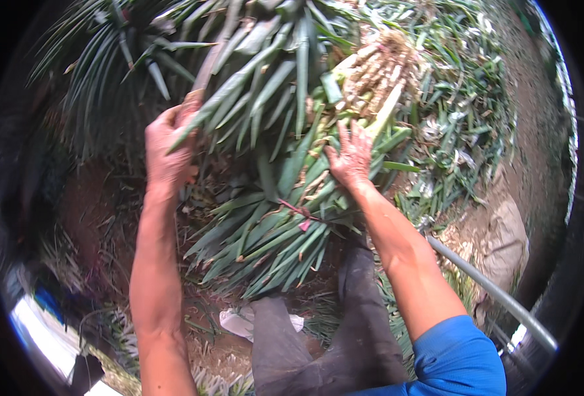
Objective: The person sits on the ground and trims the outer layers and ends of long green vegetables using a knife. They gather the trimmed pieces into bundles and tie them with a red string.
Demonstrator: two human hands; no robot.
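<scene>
My left hand (pixel 170 142) is closed around the wooden handle of a long-bladed knife (pixel 214 59), its blade pointing away from me and up beside the leaves. Flat on a tied bundle of green onions (pixel 285 231) lies my right hand (pixel 351 155), with its fingers stretched out. This bundle rests across my legs, its green tops toward me and its pale root ends (pixel 378 76) beyond my right hand. A dark reddish tie with a pink scrap (pixel 304 225) crosses the leaves.
More green onions (pixel 272 59) are heaped at the far side and far left. Cut leaves (pixel 470 86) litter the ground to the right. A grey metal pole (pixel 490 287) slants beside my right arm, near a beige sack (pixel 506 241). Something white (pixel 239 323) lies by my legs.
</scene>
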